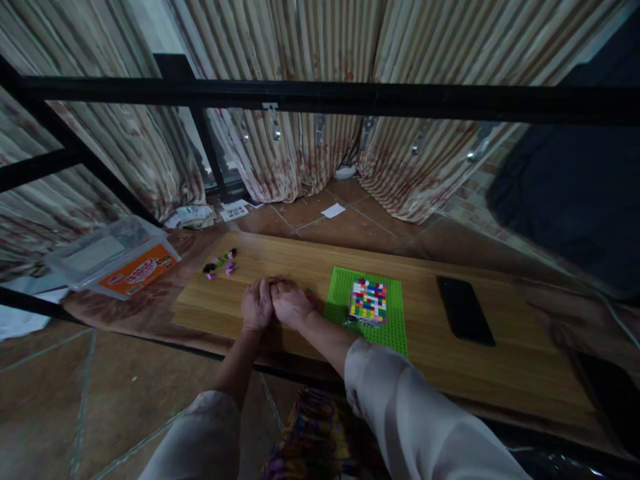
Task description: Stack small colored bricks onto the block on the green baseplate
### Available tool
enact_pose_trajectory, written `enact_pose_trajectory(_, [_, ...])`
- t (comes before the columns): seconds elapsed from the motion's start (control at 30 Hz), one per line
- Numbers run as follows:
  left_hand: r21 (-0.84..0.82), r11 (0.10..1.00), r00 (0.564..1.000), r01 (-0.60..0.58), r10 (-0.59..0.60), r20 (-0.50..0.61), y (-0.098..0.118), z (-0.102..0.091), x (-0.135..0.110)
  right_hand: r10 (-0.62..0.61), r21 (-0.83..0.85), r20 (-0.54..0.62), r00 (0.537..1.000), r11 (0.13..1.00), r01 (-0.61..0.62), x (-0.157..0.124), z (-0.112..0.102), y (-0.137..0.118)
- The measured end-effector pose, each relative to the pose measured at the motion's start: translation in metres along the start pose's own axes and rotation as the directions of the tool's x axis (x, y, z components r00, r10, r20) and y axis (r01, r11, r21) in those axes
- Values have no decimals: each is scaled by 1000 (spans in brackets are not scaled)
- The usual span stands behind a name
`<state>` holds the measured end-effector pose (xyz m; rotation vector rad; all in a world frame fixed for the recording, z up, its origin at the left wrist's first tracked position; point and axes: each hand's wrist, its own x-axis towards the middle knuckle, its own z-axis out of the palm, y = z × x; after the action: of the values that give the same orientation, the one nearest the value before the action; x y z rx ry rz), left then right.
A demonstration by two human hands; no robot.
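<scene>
I note left hand point(257, 305) and right hand point(291, 305) pressed together, knuckles touching, near front edge of bench point(300, 257), left of centre. Contents hidden; I cannot tell the grip. At fingertips: pink piece point(281, 279). Just right of right hand, the nearer one: green baseplate point(341, 288) carrying brick block point(369, 301). Far-left corner: loose bricks point(220, 261).

The wooden counter point(300, 267) carried a green baseplate point(345, 293) near the middle of its near edge, a black phone point(465, 310) flat toward the right end, and loose bricks point(220, 261) by the far left corner. The left hand point(257, 305) and right hand point(290, 303) rested together on it, just left of the baseplate.
</scene>
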<state>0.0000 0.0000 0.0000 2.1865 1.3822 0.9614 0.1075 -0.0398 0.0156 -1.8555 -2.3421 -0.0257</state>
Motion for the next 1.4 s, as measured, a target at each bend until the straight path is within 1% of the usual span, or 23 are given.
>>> enact_pose_trajectory(0.3, [-32,998,998,56,-57,-35,1,1,-5,86,53,-51,995,995,-83,-3,0,12])
enact_pose_trajectory(0.53, [-61,996,998,58,-59,-15,5,-1,-7,125,146,-78,989,983,-113,0,4,17])
enact_pose_trajectory(0.7, [-95,994,998,62,-64,-9,7,-3,-7,206,281,-128,970,946,-164,3,9,19])
enact_pose_trajectory(0.77, [-109,991,997,73,-75,-13,8,-3,-7,261,365,-155,953,911,-190,4,9,21])
enact_pose_trajectory(0.83, [-127,988,996,87,-91,-25,9,-3,-8,335,471,-183,924,855,-216,6,9,24])
enact_pose_trajectory(0.9, [-150,984,993,100,-108,-46,9,-3,-8,428,590,-203,881,771,-239,9,7,28])
enact_pose_trajectory(0.97, [-170,979,989,113,-127,-71,9,-5,-8,529,710,-200,825,658,-250,13,6,32])
enact_pose_trajectory(1.03, [-201,971,982,129,-153,-109,10,-8,-9,621,818,-167,766,521,-243,17,5,35])
enact_pose_trajectory(1.1, [-263,955,966,141,-191,-176,13,-12,-11,687,904,-103,719,366,-220,22,4,37])
enact_pose_trajectory(1.17, [-365,921,939,134,-236,-252,20,-14,-13,717,960,-19,697,209,-189,27,1,36])
enact_pose_trajectory(1.2, [-429,895,925,124,-261,-277,25,-14,-14,719,975,20,695,141,-174,29,-1,36])
enact_pose_trajectory(1.23, [-499,859,912,113,-289,-290,32,-13,-15,716,982,50,696,92,-164,30,-4,35])
enact_pose_trajectory(1.27, [-577,810,900,109,-327,-289,39,-11,-14,709,988,80,701,37,-151,31,-8,34])
enact_pose_trajectory(1.3, [-669,734,880,120,-390,-270,47,-8,-14,694,991,121,710,-41,-128,31,-12,32])
enact_pose_trajectory(1.33, [-766,628,855,140,-467,-226,55,-4,-13,668,984,172,724,-149,-97,31,-16,30])
enact_pose_trajectory(1.37, [-862,481,820,159,-551,-156,63,0,-11,629,958,229,743,-279,-59,30,-21,27])
enact_pose_trajectory(1.4, [-944,287,778,165,-626,-55,70,4,-9,578,909,281,766,-416,-20,29,-25,24])
